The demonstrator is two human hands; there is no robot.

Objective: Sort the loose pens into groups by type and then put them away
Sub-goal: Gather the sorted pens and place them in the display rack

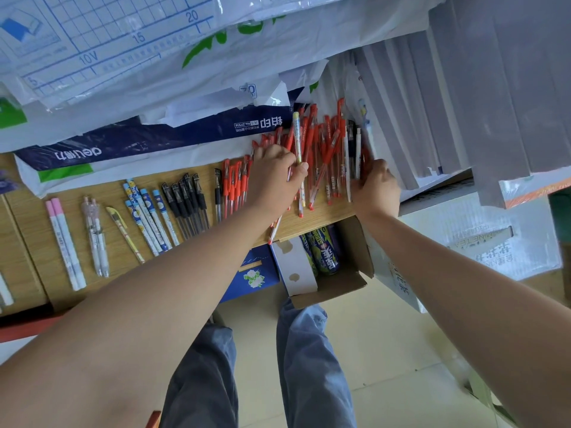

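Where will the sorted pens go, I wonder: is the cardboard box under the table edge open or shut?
Open: the cardboard box has its flaps folded outward, and cans show inside.

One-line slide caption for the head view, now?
Left hand pinches a yellow pen at the red pen pile; right hand touches the pile's edge; sorted groups lie alongside.

Left hand (275,177) pinches yellow pen (297,134) over red pen pile (324,149); right hand (375,189) at pile's right edge, grip unclear.
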